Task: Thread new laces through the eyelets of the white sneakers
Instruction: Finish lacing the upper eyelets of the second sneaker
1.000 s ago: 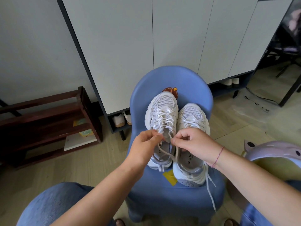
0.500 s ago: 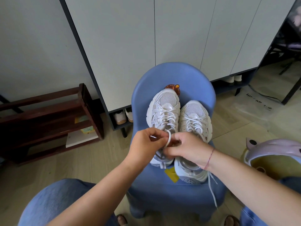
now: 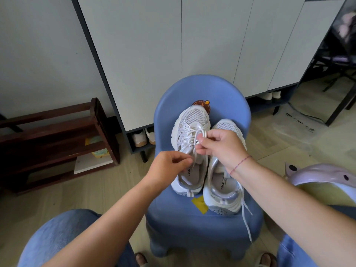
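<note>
Centrally, two white sneakers sit side by side on the seat of a small blue chair [image 3: 202, 226], toes pointing towards the chair back. The left sneaker [image 3: 187, 122] lies a little further from the person than the right sneaker [image 3: 224, 187]. A white lace [image 3: 195, 153] rises from the left sneaker's eyelets and runs taut between both hands. The right hand [image 3: 221, 145] hovers over the lacing, fingers curled, pinching a small loop of the lace. The left hand [image 3: 169, 167] sits lower, beside the left sneaker's opening, thumb and forefinger pinching the lace's lower stretch. A loose lace [image 3: 247, 224] from the right sneaker dangles over the seat's front edge. A yellow patch [image 3: 200, 204] marks the seat by the heels. Behind the chair stands a white cabinet [image 3: 146, 54]; a dark wooden rack [image 3: 57, 135] stands on the left.
</note>
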The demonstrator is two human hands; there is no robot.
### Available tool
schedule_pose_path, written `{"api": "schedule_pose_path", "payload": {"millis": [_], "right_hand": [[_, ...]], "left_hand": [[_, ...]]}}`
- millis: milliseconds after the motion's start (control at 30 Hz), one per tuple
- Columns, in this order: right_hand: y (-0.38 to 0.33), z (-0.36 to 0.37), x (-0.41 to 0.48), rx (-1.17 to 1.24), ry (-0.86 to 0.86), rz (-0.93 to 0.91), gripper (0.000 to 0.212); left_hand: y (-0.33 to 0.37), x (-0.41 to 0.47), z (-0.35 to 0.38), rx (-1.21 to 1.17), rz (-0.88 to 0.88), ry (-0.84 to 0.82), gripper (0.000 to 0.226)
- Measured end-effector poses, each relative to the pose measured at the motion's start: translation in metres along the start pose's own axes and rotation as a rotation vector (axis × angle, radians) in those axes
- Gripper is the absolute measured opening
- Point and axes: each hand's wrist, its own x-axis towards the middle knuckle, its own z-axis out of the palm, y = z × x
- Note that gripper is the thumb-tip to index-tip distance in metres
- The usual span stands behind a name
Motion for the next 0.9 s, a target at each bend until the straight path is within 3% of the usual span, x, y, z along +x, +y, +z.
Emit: {"api": "schedule_pose_path", "payload": {"millis": [100, 200, 267, 367, 433, 500, 600, 700, 833, 900], "right_hand": [[0.011, 0.005, -0.007, -0.090, -0.013, -0.016, 0.014], [0.031, 0.007, -0.020, -0.523, -0.103, -0.130, 0.030], [0.040, 0.010, -0.027, -0.844, -0.215, -0.191, 0.028], [0.046, 0.013, -0.029, -1.056, -0.297, -0.229, 0.039], [0.047, 0.013, -0.027, -1.134, -0.293, -0.218, 0.033], [0.046, 0.013, -0.026, -1.155, -0.282, -0.160, 0.026], [0.037, 0.006, -0.025, -1.033, -0.246, -0.098, 0.005], [0.031, -0.002, -0.018, -0.828, -0.174, -0.069, 0.014], [0.037, -0.004, -0.016, -0.631, -0.405, 0.026, 0.014], [0.039, -0.006, -0.015, -0.610, -0.401, 0.009, 0.013]], "left_hand": [[-0.002, 0.001, -0.003, 0.032, 0.024, 0.022, 0.020], [-0.006, 0.003, -0.005, 0.099, 0.043, 0.064, 0.022], [-0.007, 0.005, -0.005, 0.094, 0.058, 0.081, 0.020], [-0.005, 0.006, -0.002, 0.016, 0.082, 0.077, 0.016], [-0.003, 0.005, -0.002, 0.004, 0.099, 0.053, 0.016], [-0.004, 0.004, -0.001, 0.048, 0.123, 0.041, 0.007], [-0.010, 0.005, 0.004, 0.221, 0.170, 0.032, 0.013], [-0.017, 0.005, 0.011, 0.445, 0.244, 0.051, 0.015], [-0.020, 0.009, 0.019, 0.857, 0.499, 0.161, 0.016], [-0.020, 0.012, 0.021, 0.828, 0.479, 0.212, 0.020]]}}
